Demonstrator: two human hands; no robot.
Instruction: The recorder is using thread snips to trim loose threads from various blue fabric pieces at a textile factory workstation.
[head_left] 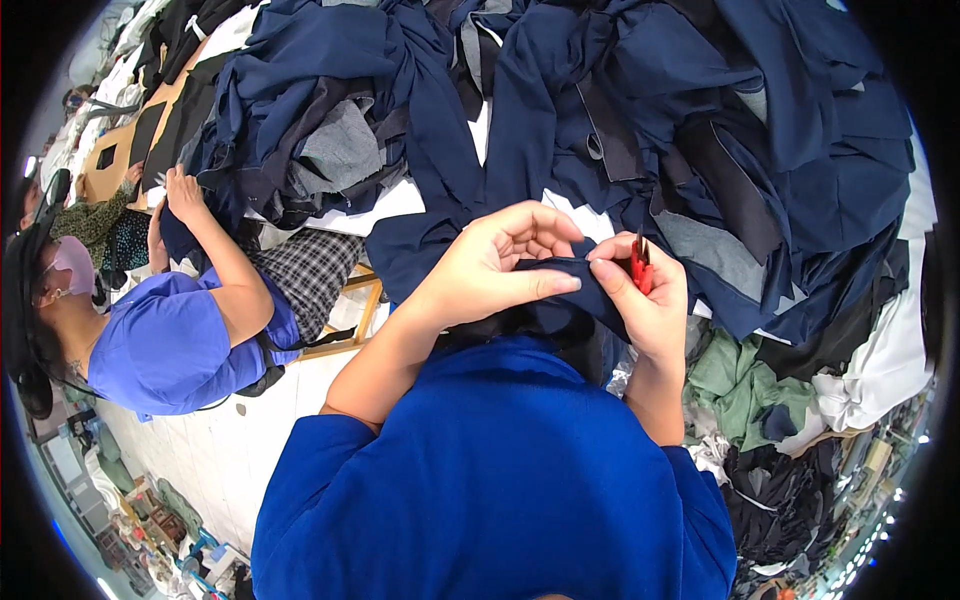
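Note:
Close in front of my body, a navy garment (592, 285) is stretched between my two hands. My left hand (495, 262) has its thumb laid along a folded edge of the cloth, with the fingers curled behind it. The same edge is pinched between thumb and fingertip of my right hand (650, 305). Tucked in that right palm are small red-handled thread snips (641, 268), their dark tips pointing up and away from the cloth. The fingers under the fabric are partly hidden.
Heaped navy garments (690, 60) with grey linings cover the table ahead. To the left a co-worker (170, 330) in a purple-blue shirt handles dark cloth. At right lie a green cloth (745, 385), white fabric (880, 350) and a dark textile pile (785, 505). A wooden stool (365, 310) stands left.

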